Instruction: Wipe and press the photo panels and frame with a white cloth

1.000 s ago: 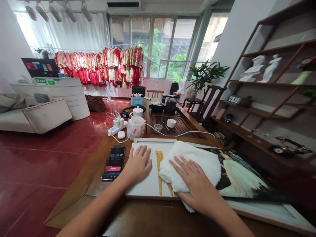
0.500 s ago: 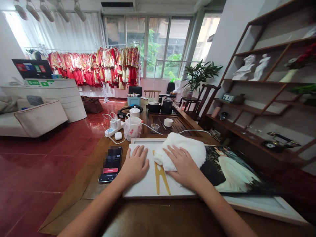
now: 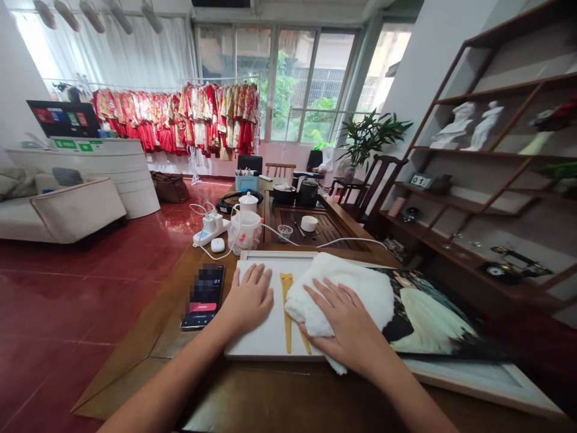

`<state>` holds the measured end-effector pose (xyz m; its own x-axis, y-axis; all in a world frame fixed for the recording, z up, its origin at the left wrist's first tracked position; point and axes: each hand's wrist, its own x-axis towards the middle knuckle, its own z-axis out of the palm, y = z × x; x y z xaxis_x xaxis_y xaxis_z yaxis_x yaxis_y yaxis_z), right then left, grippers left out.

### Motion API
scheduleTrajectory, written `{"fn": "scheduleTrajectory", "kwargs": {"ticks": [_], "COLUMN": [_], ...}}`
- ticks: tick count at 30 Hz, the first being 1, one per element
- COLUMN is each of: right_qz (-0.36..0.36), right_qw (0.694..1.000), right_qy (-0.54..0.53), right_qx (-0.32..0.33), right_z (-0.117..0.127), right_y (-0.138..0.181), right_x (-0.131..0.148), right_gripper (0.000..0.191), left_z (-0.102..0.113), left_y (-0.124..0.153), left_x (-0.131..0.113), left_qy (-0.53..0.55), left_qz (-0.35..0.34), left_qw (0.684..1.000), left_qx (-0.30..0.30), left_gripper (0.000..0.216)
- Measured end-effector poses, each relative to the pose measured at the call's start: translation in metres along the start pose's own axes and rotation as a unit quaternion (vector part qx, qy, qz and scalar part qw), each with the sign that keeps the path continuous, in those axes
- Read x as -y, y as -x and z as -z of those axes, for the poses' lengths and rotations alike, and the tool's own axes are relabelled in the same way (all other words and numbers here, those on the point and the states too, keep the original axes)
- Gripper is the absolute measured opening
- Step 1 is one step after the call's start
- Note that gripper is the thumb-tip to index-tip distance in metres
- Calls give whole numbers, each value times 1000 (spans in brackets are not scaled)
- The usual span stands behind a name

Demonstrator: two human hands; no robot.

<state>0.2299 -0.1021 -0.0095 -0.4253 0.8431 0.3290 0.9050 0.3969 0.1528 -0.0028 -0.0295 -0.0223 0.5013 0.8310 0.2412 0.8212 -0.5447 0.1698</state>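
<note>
My left hand (image 3: pixel 250 297) lies flat on the left part of a white board (image 3: pixel 264 346), fingers stretched out and holding nothing. My right hand (image 3: pixel 345 322) rests with spread fingers on top of a folded white fluffy towel (image 3: pixel 365 282), pressing it against the board. Between the hands lies a flat yellow two-pronged piece (image 3: pixel 287 313), its top end shaped like a small animal head. The towel covers part of its right prong. To the right, a picture panel (image 3: pixel 424 319) showing a pale dress on a dark background is partly under the towel.
Left of the board lies a phone (image 3: pixel 205 297). Behind it stand a power strip (image 3: pixel 211 231) with cables, a white pitcher (image 3: pixel 246 231) and a tea tray (image 3: pixel 331 231) with a small white cup (image 3: pixel 309 224). Wooden shelves (image 3: pixel 469 150) rise at the right.
My right hand has slid the towel right and toward me, uncovering the yellow piece's head end. A towel corner now hangs over the board's near edge. My left hand has stayed in place.
</note>
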Motion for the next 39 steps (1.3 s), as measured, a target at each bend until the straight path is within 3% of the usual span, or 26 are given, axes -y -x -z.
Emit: {"fn": "scheduleTrajectory", "kwargs": {"ticks": [6, 25, 39], "right_qz": [-23, -26, 9], "right_qw": [999, 999, 1000], "right_qy": [-12, -18, -7], "right_qx": [-22, -16, -4], "right_z": [-3, -3, 3], "right_y": [-20, -17, 12], "right_x": [1, 2, 11], "right_gripper": [77, 76, 73], "left_z": [-1, -2, -3], "left_y": [-1, -1, 0], "left_x": [0, 0, 0], "left_qy": [-3, 0, 4], "left_qz": [0, -1, -1], "left_qw": [1000, 1000, 1000], "left_qx": [0, -4, -5], "left_gripper": [50, 49, 49]}}
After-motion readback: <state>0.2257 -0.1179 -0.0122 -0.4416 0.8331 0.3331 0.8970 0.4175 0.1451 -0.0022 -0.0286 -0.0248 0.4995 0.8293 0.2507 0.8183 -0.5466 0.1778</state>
